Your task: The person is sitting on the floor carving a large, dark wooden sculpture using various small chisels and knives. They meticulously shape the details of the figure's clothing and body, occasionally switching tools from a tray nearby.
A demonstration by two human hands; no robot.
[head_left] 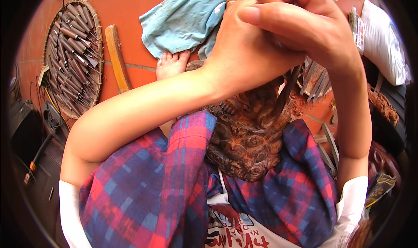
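My right hand (305,28) is high and close, its fingers curled in and its thumb lying across toward the left; whether it grips anything I cannot tell. My left hand (250,52) comes in beneath it, back upward, a ring on one finger; its fingertips run out of sight at the top, so I cannot tell what they hold or how wide they stand.

Below both lies the dark wood carving (244,147), set between my knees. Its rounded near end points at my lap, and its long axis runs away from me, leaning slightly right, until my hands hide the far part.

Red and dark lettering crosses my pale shirt (272,239), and a small printed label (360,34) shows at the right, too small to read.

My plaid shorts (139,182) hem the carving in on both sides. Orange floor tile (130,43) gives some room between the wooden bar (115,52) and the blue cloth (178,21), by my bare foot (172,66). Further left is the rim of a round basket (101,43) full of chisels (74,47); grey metal tools (321,84) crowd the right.
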